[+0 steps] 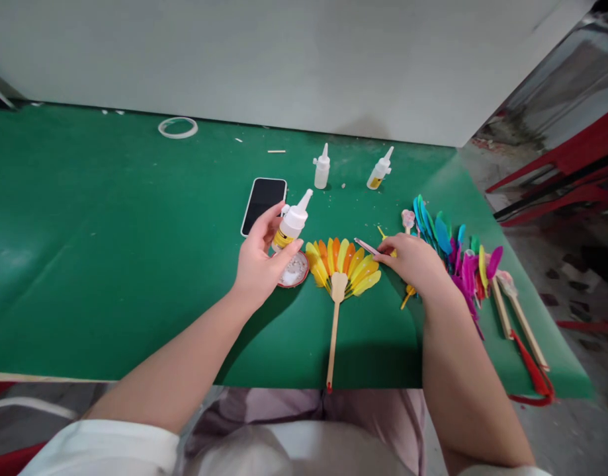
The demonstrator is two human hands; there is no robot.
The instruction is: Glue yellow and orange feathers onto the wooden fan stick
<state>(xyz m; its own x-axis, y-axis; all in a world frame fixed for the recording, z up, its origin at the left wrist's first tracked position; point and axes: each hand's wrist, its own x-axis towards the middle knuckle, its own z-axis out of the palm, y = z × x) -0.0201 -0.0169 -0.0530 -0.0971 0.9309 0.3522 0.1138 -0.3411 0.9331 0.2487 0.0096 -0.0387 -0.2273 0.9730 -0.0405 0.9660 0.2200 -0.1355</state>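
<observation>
My left hand (261, 254) is closed round a white glue bottle (290, 223) with a yellow label, its nozzle pointing up and to the right. Under it sits a small red-rimmed dish (294, 271) of tiny pale bits, partly covered by my hand. A pair of tweezers (366, 247) is pinched in my right hand (413, 259), their tips at the right edge of a feather fan (339, 287). Yellow and orange feathers spread from the fan's wooden handle, which lies toward the table's front edge. Loose yellow feathers are partly hidden behind my right hand.
Two more glue bottles, one upright (322, 170) and one leaning (380, 170), stand at the back. A phone (264, 201) lies behind my left hand. Colourful feathers (445, 235) and wooden handles (526, 327) with a red tassel (532, 370) crowd the right side. A tape ring (178, 135) lies far left.
</observation>
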